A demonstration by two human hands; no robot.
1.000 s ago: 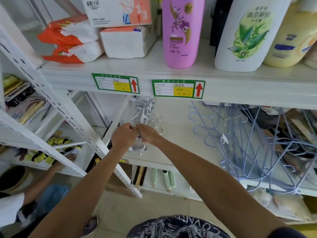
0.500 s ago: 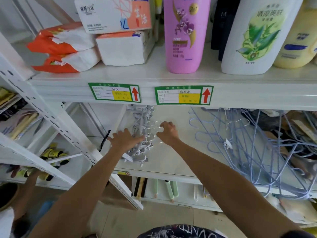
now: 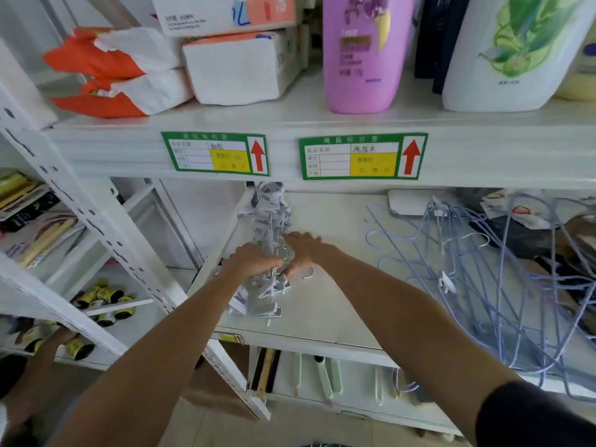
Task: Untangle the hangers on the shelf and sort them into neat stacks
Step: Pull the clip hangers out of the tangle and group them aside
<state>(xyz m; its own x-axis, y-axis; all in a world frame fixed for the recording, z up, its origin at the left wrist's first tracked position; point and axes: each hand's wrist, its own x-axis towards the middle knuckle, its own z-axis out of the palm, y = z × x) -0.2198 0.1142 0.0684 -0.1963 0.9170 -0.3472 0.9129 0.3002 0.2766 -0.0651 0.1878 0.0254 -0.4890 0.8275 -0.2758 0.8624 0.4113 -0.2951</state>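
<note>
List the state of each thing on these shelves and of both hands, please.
white hangers: bunched, under both hands
blue hangers: tangled, untouched
left hand: on the white hangers, grip unclear
right hand: fingers straight, on the white hangers
pink bottle: upright

L hand [image 3: 254, 261] & R hand [image 3: 304, 250] held fwd, close together; fingers kept approx. straight, tips nearly met.

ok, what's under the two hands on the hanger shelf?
A stack of white clip hangers with metal hooks, lying on the shelf. Left hand and right hand cover its middle.
</note>
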